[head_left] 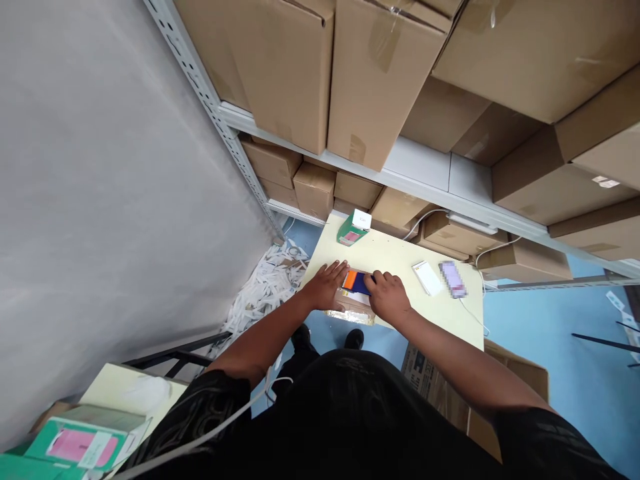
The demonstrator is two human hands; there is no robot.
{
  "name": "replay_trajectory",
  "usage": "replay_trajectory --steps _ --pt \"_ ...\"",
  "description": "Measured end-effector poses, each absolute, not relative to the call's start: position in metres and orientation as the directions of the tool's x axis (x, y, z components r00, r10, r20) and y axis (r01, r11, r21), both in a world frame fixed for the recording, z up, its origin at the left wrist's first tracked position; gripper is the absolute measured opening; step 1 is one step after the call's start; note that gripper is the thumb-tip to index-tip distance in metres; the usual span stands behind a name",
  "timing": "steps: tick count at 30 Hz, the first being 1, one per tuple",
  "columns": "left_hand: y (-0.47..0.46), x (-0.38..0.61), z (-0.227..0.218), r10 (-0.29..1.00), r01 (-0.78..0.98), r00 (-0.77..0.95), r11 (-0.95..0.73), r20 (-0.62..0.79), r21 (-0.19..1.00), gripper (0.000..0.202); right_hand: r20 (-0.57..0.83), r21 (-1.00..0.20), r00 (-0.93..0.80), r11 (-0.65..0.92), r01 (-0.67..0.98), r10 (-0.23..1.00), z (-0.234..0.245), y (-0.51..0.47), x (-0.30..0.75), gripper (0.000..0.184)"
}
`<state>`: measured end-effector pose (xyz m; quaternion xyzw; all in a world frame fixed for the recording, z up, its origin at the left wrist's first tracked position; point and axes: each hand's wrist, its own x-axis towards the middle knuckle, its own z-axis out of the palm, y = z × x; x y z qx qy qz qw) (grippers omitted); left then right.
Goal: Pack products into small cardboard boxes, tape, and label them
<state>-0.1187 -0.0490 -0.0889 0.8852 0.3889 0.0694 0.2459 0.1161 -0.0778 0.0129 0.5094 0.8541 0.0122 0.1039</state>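
Observation:
A flat orange and dark-blue item point(357, 282) lies over a brown package point(353, 312) with shiny clear tape or wrap, at the near edge of a pale yellow table point(400, 263). My left hand point(325, 287) rests flat at the left side of the package, fingers stretched out and their tips by the orange end. Curled fingers of my right hand point(389, 295) grip the blue end; the fingertips are partly hidden. I cannot make out exactly what the item is.
A green box point(354, 228) stands at the table's back left. To the right lie a white pad-like stack point(427, 277) and a blurred phone point(453, 279) with a cable. Cardboard boxes point(290, 67) fill the shelves ahead. Shredded paper point(265, 287) covers the floor at left.

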Motion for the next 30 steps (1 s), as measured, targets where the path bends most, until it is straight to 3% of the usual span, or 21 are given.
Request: replay_trajectory --steps 6,14,30 --pt "-0.050 -0.114 -0.094 0.737 0.720 0.669 -0.613 -0.091 0.326 0.113 -0.228 0.095 -0.518 0.548 0.831 0.825 0.018 -0.073 0.119 0.054" --pt "-0.049 -0.105 -0.092 0.712 0.711 0.695 -0.660 -0.100 0.243 0.108 -0.307 0.068 -0.530 0.573 0.816 0.791 0.031 -0.079 0.165 0.060" --pt "-0.044 -0.110 -0.098 0.707 0.657 0.705 -0.625 -0.052 0.421 0.107 -0.332 0.124 -0.393 0.453 0.883 0.857 0.011 -0.126 0.353 0.063"
